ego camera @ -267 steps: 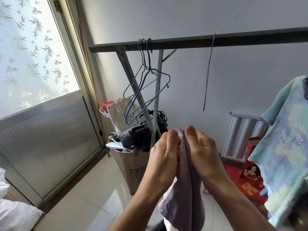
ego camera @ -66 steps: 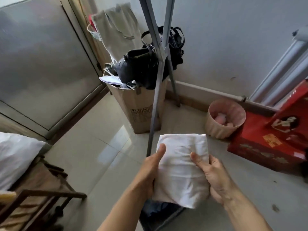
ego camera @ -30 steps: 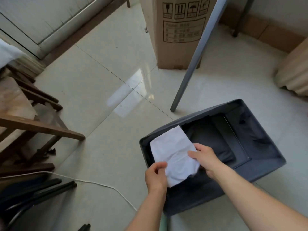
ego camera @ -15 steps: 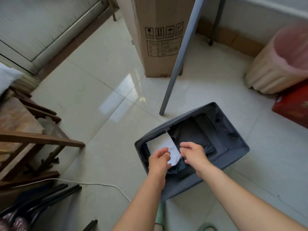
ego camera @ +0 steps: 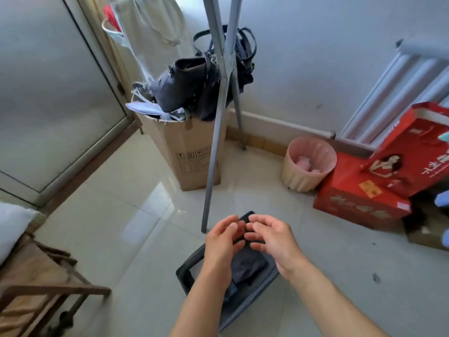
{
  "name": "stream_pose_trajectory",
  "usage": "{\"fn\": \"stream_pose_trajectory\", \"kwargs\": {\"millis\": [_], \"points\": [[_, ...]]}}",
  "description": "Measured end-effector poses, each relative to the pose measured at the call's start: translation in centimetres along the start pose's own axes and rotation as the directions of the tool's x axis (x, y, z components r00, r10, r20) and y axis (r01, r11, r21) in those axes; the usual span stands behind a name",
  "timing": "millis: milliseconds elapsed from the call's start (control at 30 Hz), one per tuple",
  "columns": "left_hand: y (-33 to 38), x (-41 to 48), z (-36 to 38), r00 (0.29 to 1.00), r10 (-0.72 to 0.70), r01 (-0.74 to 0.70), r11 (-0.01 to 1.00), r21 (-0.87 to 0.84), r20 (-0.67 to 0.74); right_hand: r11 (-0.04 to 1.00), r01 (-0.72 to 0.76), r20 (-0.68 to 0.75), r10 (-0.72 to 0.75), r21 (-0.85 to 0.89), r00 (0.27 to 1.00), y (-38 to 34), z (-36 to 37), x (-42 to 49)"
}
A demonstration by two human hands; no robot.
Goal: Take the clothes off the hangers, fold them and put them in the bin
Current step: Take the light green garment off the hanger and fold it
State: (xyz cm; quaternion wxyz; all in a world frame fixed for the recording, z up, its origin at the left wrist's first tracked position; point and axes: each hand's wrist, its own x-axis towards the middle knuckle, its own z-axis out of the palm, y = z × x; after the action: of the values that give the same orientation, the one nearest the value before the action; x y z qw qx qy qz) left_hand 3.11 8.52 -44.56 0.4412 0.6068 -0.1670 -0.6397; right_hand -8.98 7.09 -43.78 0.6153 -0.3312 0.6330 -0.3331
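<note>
The dark grey fabric bin [ego camera: 187,276] stands on the tiled floor below my arms, with dark folded clothing [ego camera: 247,266] showing inside. The folded white garment is hidden behind my left forearm. Above the bin my left hand [ego camera: 224,239] and my right hand [ego camera: 272,235] hover close together, fingers loosely curled, holding nothing. The grey legs of the clothes rack [ego camera: 215,147] rise just beyond my hands. No hangers are in view.
A tall cardboard box [ego camera: 192,152] topped with black bags [ego camera: 184,86] stands behind the rack leg. A pink waste basket [ego camera: 308,164] and red gift boxes [ego camera: 364,193] sit at the right by the radiator [ego camera: 401,93]. A wooden chair [ego camera: 36,288] is at the lower left.
The folded white garment went into the bin and both hands let go of it. My hands have risen above the bin, and my view has lifted toward the rack.
</note>
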Motion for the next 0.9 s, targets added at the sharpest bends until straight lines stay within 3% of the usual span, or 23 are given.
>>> {"fn": "stream_pose_trajectory", "kwargs": {"millis": [267,500,700,767,833,900], "points": [[7.9,-12.1,7.6,0.964,0.085,-0.086,0.996,-0.006,0.251,0.967,0.194,-0.171,-0.166,0.165,0.971,-10.3,-6.9,-12.0],[12.6,-19.8,14.0,0.887,0.181,-0.203,0.979,0.007,0.424,0.885,0.465,-0.328,-0.446,-0.024,0.833,-18.1,-12.4,-21.8],[16.4,-24.3,19.3,0.806,0.276,-0.292,0.955,-0.053,0.524,0.735,0.636,-0.476,-0.658,-0.235,0.583,-23.7,-17.5,-27.2],[17.3,-25.5,20.7,0.776,0.298,-0.328,0.943,-0.048,0.556,0.666,0.665,-0.503,-0.725,-0.338,0.471,-25.3,-19.0,-28.4],[17.9,-26.6,21.8,0.738,0.311,-0.370,0.929,-0.027,0.598,0.590,0.650,-0.531,-0.785,-0.480,0.320,-26.7,-20.9,-29.4],[18.3,-27.5,22.5,0.706,0.318,-0.406,0.914,-0.006,0.633,0.490,0.540,-0.542,-0.837,-0.685,0.071,-28.1,-23.2,-30.1]]}}
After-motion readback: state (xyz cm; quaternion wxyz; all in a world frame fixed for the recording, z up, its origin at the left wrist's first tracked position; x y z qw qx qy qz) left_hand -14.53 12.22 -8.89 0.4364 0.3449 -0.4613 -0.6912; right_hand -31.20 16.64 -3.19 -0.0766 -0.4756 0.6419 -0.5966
